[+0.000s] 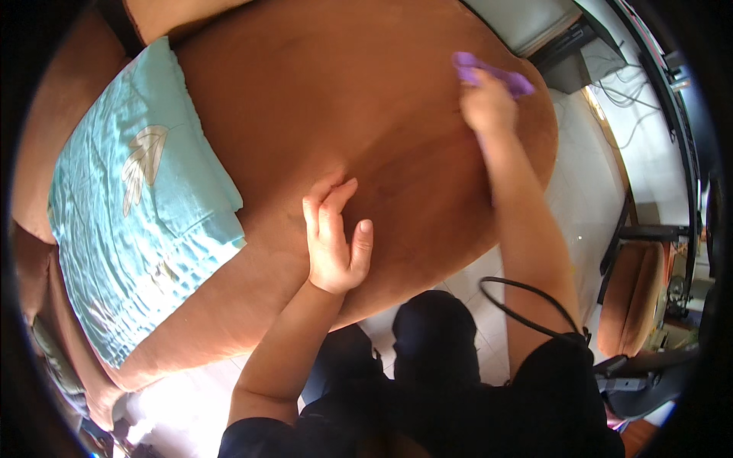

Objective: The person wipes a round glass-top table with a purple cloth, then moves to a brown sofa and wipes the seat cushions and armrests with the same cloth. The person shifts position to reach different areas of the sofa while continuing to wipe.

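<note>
In my right hand [488, 106] is a purple cloth [518, 84], bunched and slightly blurred, over the far right part of a brown upholstered sofa seat [320, 86]. The cloth sticks out on both sides of my fist. My left hand [335, 240] holds nothing; its fingers are bent and apart, above the seat near its front edge. Whether that hand touches the fabric I cannot tell. On the left of the seat lies a folded light-blue cloth [189, 172] with a leaf print and a gathered lower edge.
Pale floor tiles [590, 149] run along the right of the seat. Loose cables [624, 94] hang by a dark box-shaped device [564, 46] at the upper right. A chair with a brown cushion [630, 297] stands on the right. My knees [435, 332] are close to the seat's front edge.
</note>
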`<state>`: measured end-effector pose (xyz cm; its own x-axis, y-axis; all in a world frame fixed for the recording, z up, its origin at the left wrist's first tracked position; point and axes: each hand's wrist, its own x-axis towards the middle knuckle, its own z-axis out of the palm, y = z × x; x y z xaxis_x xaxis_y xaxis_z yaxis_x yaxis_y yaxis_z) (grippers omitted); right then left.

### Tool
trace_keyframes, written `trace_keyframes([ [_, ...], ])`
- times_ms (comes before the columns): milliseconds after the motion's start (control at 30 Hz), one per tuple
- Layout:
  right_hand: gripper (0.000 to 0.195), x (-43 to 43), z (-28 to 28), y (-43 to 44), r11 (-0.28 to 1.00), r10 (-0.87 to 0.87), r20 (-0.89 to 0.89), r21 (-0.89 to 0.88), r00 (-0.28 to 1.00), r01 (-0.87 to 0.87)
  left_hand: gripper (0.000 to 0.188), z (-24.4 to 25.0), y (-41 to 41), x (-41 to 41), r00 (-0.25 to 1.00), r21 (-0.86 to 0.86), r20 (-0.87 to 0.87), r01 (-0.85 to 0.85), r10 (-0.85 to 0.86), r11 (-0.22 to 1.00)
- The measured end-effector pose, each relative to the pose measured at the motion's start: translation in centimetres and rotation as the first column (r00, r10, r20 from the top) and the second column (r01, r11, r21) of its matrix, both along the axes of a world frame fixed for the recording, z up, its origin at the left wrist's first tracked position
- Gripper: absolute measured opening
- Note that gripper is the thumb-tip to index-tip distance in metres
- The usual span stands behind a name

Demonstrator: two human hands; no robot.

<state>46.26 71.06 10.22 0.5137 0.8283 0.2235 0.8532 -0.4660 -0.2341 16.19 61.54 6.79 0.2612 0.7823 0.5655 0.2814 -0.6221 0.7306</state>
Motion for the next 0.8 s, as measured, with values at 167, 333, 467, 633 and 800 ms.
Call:
trace_keyframes([
  [167,0.016,-16.6,-0.2,-0.4,0.772,0.623,-0.182,-0.012,0.761,-0.635,0.053,-0.3,0.1,0.3,0.960,0.116,0.003,-0.280,0.281,0.953],
  [333,0.019,-14.8,-0.2,-2.2,0.571,0.808,-0.267,0.141,0.525,-0.808,0.060,-0.5,-0.1,0.4,0.909,0.154,-0.081,-0.395,0.410,0.906],
  [467,0.025,-2.5,0.5,9.8,0.867,0.499,0.049,-0.013,0.866,-0.498,0.060,-0.5,-0.1,0.8,0.875,0.175,-0.194,-0.415,0.444,0.893],
  [633,0.036,-2.1,1.8,14.9,0.981,0.074,-0.057,-0.175,0.996,-0.082,0.063,-1.6,0.0,1.8,0.822,0.191,-0.316,-0.435,0.474,0.880],
  [800,0.029,-14.5,-0.1,9.7,0.752,0.652,-0.183,0.029,0.736,-0.659,0.073,-1.4,0.2,1.9,0.844,0.184,-0.214,-0.460,0.492,0.869],
])
